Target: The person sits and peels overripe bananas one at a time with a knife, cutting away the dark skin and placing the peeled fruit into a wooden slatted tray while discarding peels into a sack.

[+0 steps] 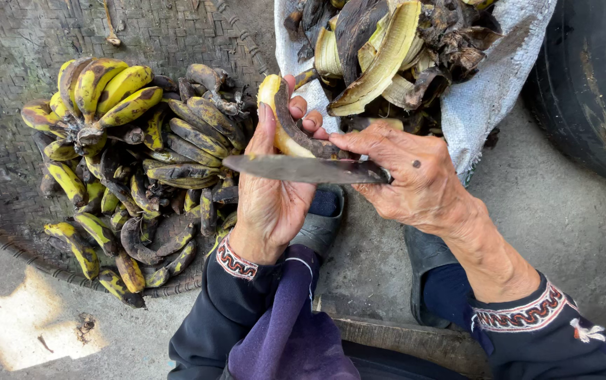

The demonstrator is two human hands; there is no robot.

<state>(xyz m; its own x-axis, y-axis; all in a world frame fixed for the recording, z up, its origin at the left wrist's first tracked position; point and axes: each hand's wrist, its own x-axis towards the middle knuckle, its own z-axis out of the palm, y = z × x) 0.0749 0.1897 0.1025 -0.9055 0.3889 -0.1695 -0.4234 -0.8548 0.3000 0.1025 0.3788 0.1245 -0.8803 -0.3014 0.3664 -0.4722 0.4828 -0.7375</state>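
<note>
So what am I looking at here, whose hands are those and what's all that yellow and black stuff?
You see through a camera worn on a person's head, looking down at their own two hands. The left hand holds a half-peeled banana. The right hand holds a knife with its blade lying across the banana. On the left, a flat woven tray carries a pile of ripe bananas, yellow with black patches. At the top, a white sack holds peels. Below are the person's dark shoes on the concrete floor.
</note>
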